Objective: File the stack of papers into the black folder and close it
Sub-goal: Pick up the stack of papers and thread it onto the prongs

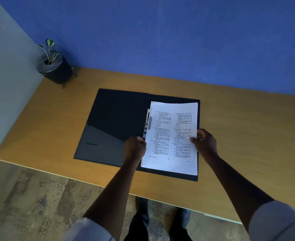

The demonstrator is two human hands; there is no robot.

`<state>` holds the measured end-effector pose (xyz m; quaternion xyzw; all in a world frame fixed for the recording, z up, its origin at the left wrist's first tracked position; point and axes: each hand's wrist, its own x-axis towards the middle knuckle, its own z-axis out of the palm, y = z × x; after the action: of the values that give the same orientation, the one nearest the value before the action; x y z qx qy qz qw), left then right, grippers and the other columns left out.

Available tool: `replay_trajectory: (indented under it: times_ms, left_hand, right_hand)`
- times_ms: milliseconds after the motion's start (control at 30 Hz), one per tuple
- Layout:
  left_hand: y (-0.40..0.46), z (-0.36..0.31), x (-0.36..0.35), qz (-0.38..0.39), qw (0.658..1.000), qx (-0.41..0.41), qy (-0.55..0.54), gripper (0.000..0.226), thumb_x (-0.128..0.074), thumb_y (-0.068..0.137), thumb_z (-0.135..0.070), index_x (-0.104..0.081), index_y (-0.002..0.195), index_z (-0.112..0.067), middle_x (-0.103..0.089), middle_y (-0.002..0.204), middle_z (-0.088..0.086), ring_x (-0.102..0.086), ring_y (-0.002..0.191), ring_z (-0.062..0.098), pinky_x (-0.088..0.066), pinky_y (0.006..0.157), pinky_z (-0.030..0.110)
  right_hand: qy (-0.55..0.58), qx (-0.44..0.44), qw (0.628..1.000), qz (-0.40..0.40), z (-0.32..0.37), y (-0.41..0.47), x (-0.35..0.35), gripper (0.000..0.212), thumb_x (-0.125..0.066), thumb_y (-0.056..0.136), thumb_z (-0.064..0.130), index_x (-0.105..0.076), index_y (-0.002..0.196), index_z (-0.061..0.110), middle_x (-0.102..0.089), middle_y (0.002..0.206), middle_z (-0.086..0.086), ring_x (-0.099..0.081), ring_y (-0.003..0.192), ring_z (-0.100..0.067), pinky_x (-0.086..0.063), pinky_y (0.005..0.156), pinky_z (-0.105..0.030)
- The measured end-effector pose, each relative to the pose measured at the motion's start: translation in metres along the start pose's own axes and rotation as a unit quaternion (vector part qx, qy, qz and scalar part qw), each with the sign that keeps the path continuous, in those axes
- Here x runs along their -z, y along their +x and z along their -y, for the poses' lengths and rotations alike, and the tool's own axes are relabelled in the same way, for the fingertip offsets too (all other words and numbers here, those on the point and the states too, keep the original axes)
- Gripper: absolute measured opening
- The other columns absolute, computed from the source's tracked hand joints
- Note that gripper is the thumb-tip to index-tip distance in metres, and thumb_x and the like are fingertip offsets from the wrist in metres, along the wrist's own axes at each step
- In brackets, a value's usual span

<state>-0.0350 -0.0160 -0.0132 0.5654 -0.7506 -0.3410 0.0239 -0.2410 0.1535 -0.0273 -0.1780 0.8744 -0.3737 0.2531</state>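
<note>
Nearest the camera, two forearms reach forward from pale rolled sleeves [279, 221], over the front edge of the wooden table [247, 136]. The left hand [134, 149] is curled closed on the left edge of the stack of papers [171, 138], about halfway up the sheet. The right hand [205, 142] pinches the right edge, thumb on top of the page and fingers underneath. The two hands are apart, one at each side of the stack.

The top sheet carries two columns of small printed text with numbered items; the print is too small to read, and a short footer line at the lower left is likewise illegible.

The stack sits over the right half of the black folder [115, 119], which lies open and flat on the table. A metal clip mechanism [147, 126] shows at the folder's spine, just beside the papers' left edge.

Farther off, at the table's left rear corner, a small potted plant [53, 65] stands against the blue wall [178, 35].
</note>
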Motion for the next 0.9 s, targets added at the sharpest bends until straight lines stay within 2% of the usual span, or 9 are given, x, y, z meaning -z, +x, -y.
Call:
replay_trajectory:
  times_ms: [167,333,567,667,900]
  left_hand:
    - [-0.002,-0.001,-0.002,-0.015,1.000,-0.007,0.007,0.016,-0.062,0.088,-0.017,-0.078,0.089,-0.012,-0.077,0.090,0.006,-0.072,0.084,0.024,-0.046,0.064,0.024]
    - [-0.002,0.000,-0.001,-0.023,0.999,-0.023,0.014,0.018,-0.062,0.090,-0.019,-0.078,0.092,-0.012,-0.078,0.089,0.004,-0.072,0.080,0.020,-0.043,0.060,0.022]
    - [-0.002,-0.002,0.000,-0.036,0.999,-0.027,0.027,0.020,-0.059,0.090,-0.019,-0.078,0.093,-0.012,-0.077,0.087,0.005,-0.071,0.078,0.021,-0.040,0.057,0.023]
    - [-0.004,-0.002,0.000,-0.045,0.998,-0.026,0.031,0.022,-0.057,0.091,-0.019,-0.078,0.092,-0.012,-0.077,0.084,0.006,-0.070,0.075,0.022,-0.040,0.056,0.023]
    - [-0.005,0.000,-0.002,-0.050,0.998,-0.029,0.019,0.019,-0.060,0.091,-0.020,-0.077,0.092,-0.013,-0.077,0.087,0.003,-0.071,0.076,0.020,-0.046,0.058,0.024]
  right_hand:
    - [-0.086,0.036,0.994,-0.050,-0.005,0.002,-0.010,0.028,-0.076,0.083,0.017,-0.067,0.110,0.013,-0.074,0.101,-0.005,-0.066,0.082,-0.020,-0.046,0.071,-0.027]
    - [-0.096,0.040,0.992,-0.075,-0.008,-0.001,-0.012,0.030,-0.079,0.080,0.016,-0.063,0.105,0.013,-0.073,0.095,-0.004,-0.064,0.077,-0.019,-0.042,0.065,-0.025]
    - [-0.089,0.047,0.992,-0.080,-0.008,-0.001,-0.010,0.030,-0.078,0.081,0.015,-0.066,0.108,0.014,-0.072,0.092,-0.001,-0.064,0.076,-0.017,-0.047,0.066,-0.026]
    - [-0.080,0.048,0.992,-0.079,-0.009,-0.002,-0.010,0.029,-0.077,0.081,0.014,-0.066,0.108,0.017,-0.072,0.091,0.002,-0.067,0.077,-0.018,-0.057,0.067,-0.033]
    - [-0.075,0.049,0.993,-0.081,-0.009,-0.004,-0.012,0.030,-0.075,0.082,0.013,-0.067,0.110,0.018,-0.073,0.095,0.001,-0.068,0.080,-0.018,-0.060,0.070,-0.038]
